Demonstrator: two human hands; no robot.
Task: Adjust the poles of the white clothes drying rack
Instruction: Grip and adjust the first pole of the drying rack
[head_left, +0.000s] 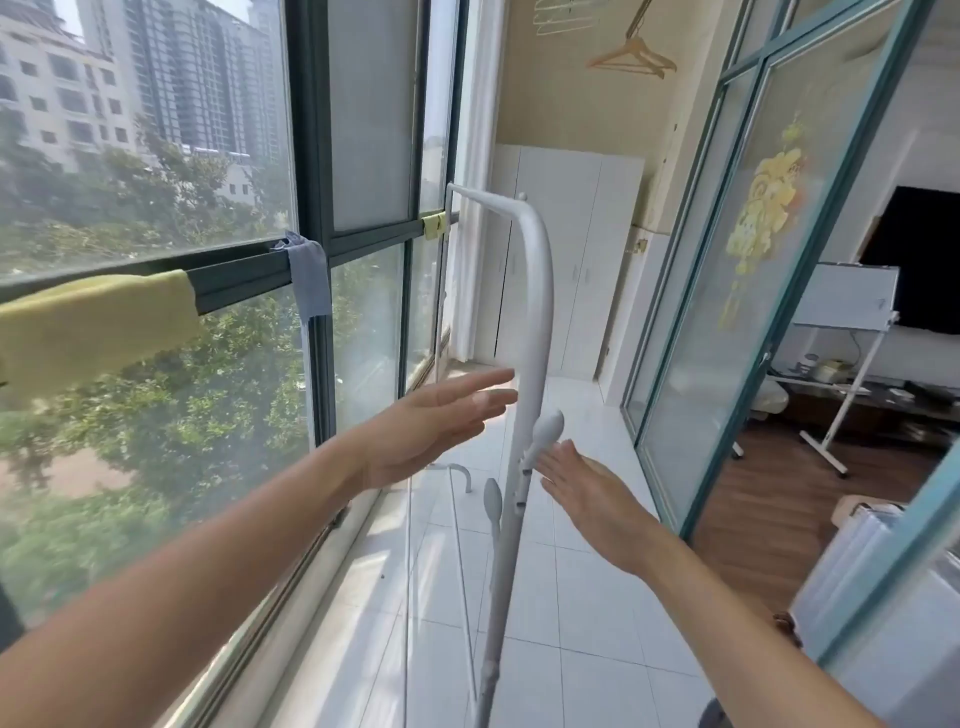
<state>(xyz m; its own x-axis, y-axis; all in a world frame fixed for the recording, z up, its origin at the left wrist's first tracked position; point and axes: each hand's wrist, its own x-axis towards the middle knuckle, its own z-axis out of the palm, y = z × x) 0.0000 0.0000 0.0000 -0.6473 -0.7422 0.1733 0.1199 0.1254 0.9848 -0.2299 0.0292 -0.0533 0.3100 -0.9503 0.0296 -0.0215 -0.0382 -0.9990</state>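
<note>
Left hand and right hand: I log both open, fingers spread, gripping nothing, flanking the white drying rack's pole. Pole upright, top curving toward the window; no legible writing.

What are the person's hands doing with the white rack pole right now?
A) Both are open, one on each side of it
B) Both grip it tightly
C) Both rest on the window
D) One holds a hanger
A: the left hand and right hand are flat and open either side of the white pole, neither closed around it.
</note>
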